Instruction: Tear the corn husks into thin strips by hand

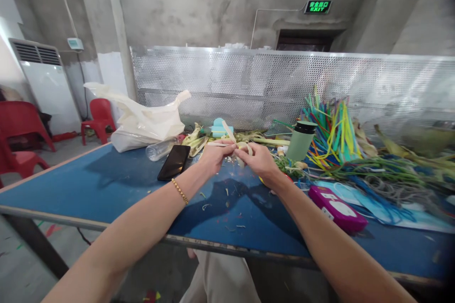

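My left hand (215, 156) and my right hand (261, 158) meet over the middle of the blue table. Both are closed, fingertips pinched together, on a pale husk-like strip (228, 131). One end sticks up above my left fingers, and a band of it curls round by my right fingertips. The exact grip is too small to make out. Behind my hands lies a row of pale green plant stalks and husks (195, 141). A black phone (174, 163) rests left of my left hand. To the right of my right hand stands a green tumbler (300, 142) with a black lid.
A white plastic bag (147, 123) and a clear bottle (161, 149) occupy the back left. Colourful strips (334, 137) heap at the back right, near green cords (377, 170). A purple packet (337, 208) sits before them. Small scraps (227, 192) litter the blue table (78, 196).
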Available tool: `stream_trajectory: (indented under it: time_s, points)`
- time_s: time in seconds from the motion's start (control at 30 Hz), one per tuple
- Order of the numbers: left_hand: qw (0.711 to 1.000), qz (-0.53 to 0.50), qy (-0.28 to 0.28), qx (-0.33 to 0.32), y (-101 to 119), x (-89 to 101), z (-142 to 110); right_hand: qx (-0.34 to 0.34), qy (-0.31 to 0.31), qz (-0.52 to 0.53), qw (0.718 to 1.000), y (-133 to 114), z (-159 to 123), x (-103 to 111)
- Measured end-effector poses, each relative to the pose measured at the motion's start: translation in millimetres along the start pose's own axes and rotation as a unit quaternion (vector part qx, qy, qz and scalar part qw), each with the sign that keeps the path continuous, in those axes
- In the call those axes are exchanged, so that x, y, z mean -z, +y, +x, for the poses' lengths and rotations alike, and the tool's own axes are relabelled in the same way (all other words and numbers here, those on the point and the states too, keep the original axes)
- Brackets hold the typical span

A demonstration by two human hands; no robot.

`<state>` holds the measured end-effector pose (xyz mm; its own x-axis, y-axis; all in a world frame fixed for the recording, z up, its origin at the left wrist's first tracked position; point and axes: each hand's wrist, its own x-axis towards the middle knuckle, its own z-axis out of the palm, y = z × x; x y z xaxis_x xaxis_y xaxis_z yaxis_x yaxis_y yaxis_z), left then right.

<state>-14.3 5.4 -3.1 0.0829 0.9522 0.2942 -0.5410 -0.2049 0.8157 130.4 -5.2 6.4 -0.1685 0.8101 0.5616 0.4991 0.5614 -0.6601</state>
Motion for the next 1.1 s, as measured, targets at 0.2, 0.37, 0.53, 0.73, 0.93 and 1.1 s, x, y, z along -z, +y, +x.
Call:
stream_trajectory:
  time_s: [0.2, 0.37, 0.53, 0.73, 0.93, 1.1]
  points:
    - [0.999, 0.024, -0.039, -0.008, -1.7, 0.0, -2.0, 0.022, 0.033, 0.047, 0.998, 6.1, 6.5, 8.3]
    - [0.996, 0.043, -0.076, -0.015, -0.6, -2.6, -5.3, 0.022, 0.037, 0.01, 0.999, 2.0, 5.1, 12.8]
    - [0.993, 0.091, -0.064, -0.039, -1.6, 0.7, -3.3, 0.059, 0.018, -0.044, 0.997, -0.4, 3.7, 13.1]
    - [0.989, 0.126, -0.045, -0.057, -3.2, -0.4, -1.9, 0.054, 0.025, -0.069, 0.996, 0.7, 2.6, 11.2]
    - [0.993, 0.099, -0.029, -0.052, -1.4, -8.1, -5.8, 0.015, 0.032, -0.015, 0.999, 0.1, 3.4, 10.1]
    - [0.996, 0.07, -0.026, -0.038, -0.6, -9.4, -5.7, -0.026, 0.02, 0.061, 0.998, -7.2, 1.9, 11.8]
